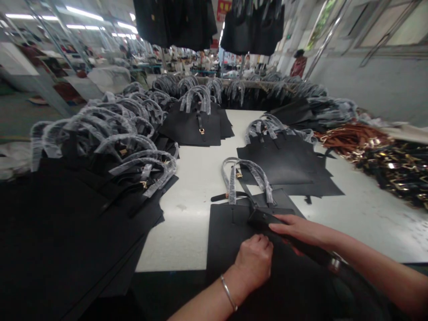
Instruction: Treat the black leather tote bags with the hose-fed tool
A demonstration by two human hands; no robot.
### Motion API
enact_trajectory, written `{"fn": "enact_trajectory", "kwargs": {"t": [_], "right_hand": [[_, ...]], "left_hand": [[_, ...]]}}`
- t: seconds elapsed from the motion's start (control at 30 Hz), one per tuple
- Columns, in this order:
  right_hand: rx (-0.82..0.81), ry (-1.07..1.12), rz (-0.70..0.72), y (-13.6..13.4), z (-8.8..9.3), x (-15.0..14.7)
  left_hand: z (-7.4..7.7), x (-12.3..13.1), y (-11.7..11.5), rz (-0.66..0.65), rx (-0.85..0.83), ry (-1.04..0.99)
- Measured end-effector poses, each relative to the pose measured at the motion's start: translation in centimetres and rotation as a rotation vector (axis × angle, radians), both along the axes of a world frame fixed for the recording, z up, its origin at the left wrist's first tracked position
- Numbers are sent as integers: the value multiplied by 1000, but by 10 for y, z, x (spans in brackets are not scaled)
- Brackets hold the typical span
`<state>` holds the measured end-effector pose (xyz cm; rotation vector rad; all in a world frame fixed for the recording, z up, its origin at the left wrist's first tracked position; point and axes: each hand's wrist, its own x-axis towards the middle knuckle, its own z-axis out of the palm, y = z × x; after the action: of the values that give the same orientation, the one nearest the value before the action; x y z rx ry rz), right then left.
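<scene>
My left hand (256,258), with a bangle on its wrist, is closed above a black bag panel (224,236) at the table's front edge. Whatever its curled fingers may pinch is hidden. Just to the right, my right hand (297,229) grips a folded-back black leather panel (262,219), thumb on top and fingers underneath. Two plastic-wrapped handles (259,171) stand up from the far edge of the bag panel. A thin black strap (245,194) runs between them towards the folded panel.
Black bag pieces with wrapped handles pile up at the left (130,214). More stacks lie at the back (187,122) and right (284,160) of the white table (180,232). Brown straps (354,138) and black straps with gold buckles (397,167) heap at the far right.
</scene>
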<state>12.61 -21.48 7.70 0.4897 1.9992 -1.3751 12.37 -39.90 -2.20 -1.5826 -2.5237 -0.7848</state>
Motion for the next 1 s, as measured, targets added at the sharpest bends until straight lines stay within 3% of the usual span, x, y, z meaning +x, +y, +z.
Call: {"fn": "enact_trajectory", "kwargs": {"t": [0.13,0.4,0.67,0.87,1.0], "right_hand": [[60,-85,0,8,5,5],[155,188,212,-31,1,-21],[153,67,373,-35,11,-20],[281,333,467,-65,15,-44],[278,134,493,-58,22,-37]], "left_hand": [[1,-1,-1,-17,-16,-5],[-9,0,1,-68,33,15],[-11,1,2,-88,-80,-31],[-6,1,8,-60,-176,-9],[-5,0,8,-72,-247,-69]]}}
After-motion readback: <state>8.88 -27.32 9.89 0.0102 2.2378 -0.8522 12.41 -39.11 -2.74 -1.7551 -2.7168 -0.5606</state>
